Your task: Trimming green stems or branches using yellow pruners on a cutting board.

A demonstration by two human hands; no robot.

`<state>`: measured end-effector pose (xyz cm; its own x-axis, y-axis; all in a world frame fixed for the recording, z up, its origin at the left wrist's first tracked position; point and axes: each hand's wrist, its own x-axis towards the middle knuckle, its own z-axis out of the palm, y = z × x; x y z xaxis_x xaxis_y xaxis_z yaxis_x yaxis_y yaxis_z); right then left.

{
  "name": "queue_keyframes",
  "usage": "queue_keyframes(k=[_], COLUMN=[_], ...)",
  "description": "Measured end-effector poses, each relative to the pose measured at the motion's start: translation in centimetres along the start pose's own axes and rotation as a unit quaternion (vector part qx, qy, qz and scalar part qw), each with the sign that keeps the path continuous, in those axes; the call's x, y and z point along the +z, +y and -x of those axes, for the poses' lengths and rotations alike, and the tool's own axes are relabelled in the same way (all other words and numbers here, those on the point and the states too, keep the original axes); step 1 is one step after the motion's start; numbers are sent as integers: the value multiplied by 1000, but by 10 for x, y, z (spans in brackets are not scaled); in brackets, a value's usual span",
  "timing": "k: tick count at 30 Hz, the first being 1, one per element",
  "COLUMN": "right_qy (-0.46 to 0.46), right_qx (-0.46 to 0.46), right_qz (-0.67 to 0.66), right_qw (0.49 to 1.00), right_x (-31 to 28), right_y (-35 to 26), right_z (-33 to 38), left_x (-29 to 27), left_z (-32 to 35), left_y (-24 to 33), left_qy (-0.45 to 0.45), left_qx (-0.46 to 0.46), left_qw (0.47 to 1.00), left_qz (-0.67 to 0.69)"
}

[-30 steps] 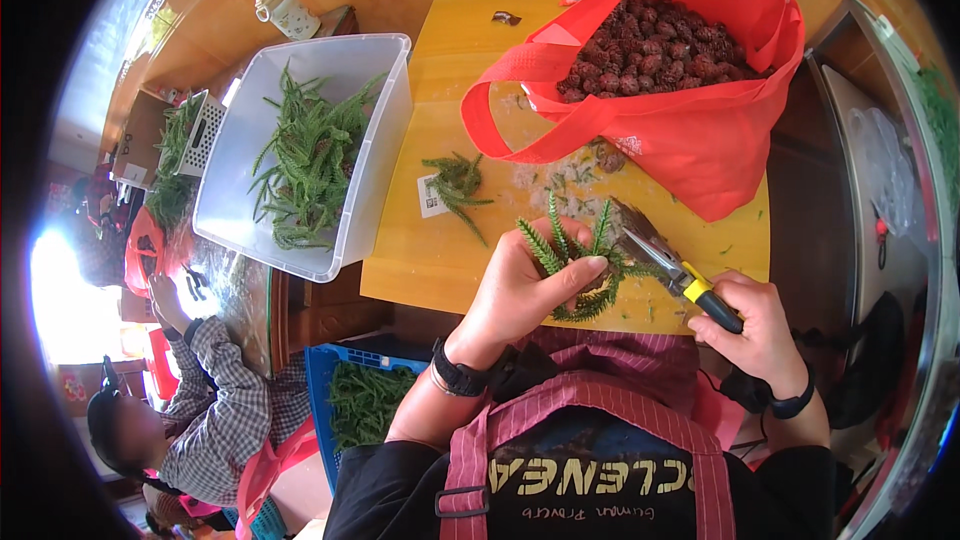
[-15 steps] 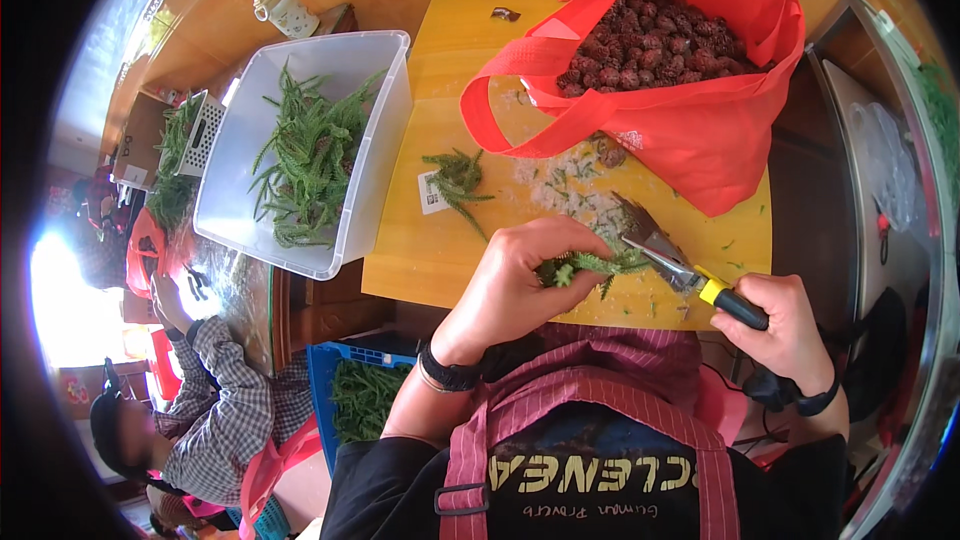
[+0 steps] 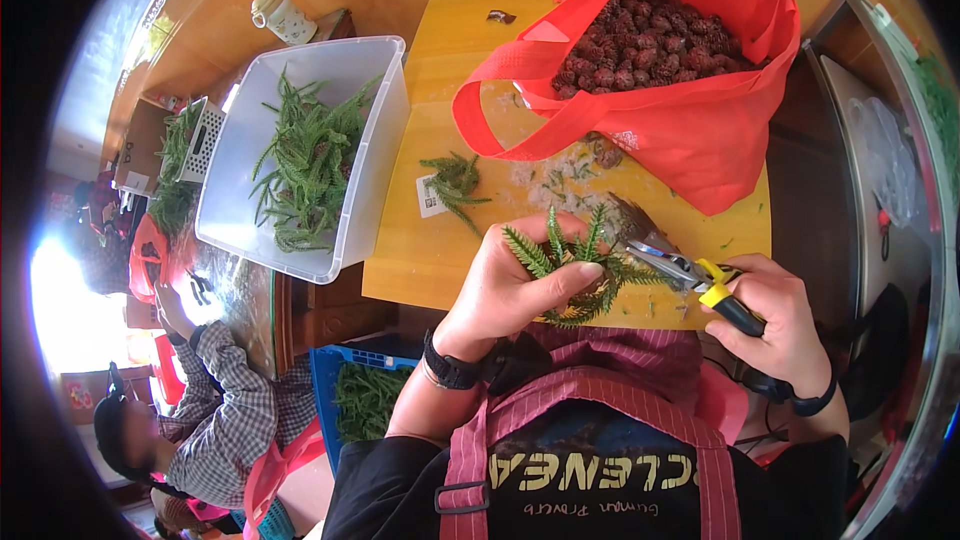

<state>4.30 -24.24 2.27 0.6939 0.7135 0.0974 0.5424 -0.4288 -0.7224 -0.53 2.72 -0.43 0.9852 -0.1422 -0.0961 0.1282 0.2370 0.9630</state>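
Observation:
My left hand (image 3: pixel 515 290) is closed round a green needled sprig (image 3: pixel 575 275), thumb on top, its tips fanning out above the fingers. Yellow-and-black handled pliers (image 3: pixel 676 268) are in my right hand (image 3: pixel 775 315), fingers wrapped about the handles. Their metal jaws point left and meet the sprig's right side; whether they bite on it I cannot tell. Behind the jaws lies a dark, fan-shaped thing (image 3: pixel 640 220), partly covered. Beyond my left hand, a small loose sprig (image 3: pixel 453 178) rests on the yellow board, overlapping a white card (image 3: pixel 429 198).
A red bag (image 3: pixel 690 140) full of pine cones (image 3: pixel 650 45) stands at the board's (image 3: pixel 420 260) far right. To the left are a clear plastic bin (image 3: pixel 225 190) of sprigs and, lower, a blue crate (image 3: pixel 325 390) of greenery. A person (image 3: pixel 215 410) works at the far left.
My left hand has turned, so the sprig now fans upward above the thumb. The pliers' handles have spread apart in my right hand, and their jaws have come against the sprig.

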Motion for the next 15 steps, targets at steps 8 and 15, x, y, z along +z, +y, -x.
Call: queue_keyframes(k=[8,15], right_qy=[24,36], right_qx=[0,7], right_qz=[37,39], right_qw=[999,999], right_x=[2,3], right_y=[-2,-6], right_z=[-3,-4], left_x=[2,3], left_z=[1,1], left_y=[-1,0], left_qy=[-6,5], left_qx=[-2,-14], left_qw=[1000,1000], left_qz=[13,23])
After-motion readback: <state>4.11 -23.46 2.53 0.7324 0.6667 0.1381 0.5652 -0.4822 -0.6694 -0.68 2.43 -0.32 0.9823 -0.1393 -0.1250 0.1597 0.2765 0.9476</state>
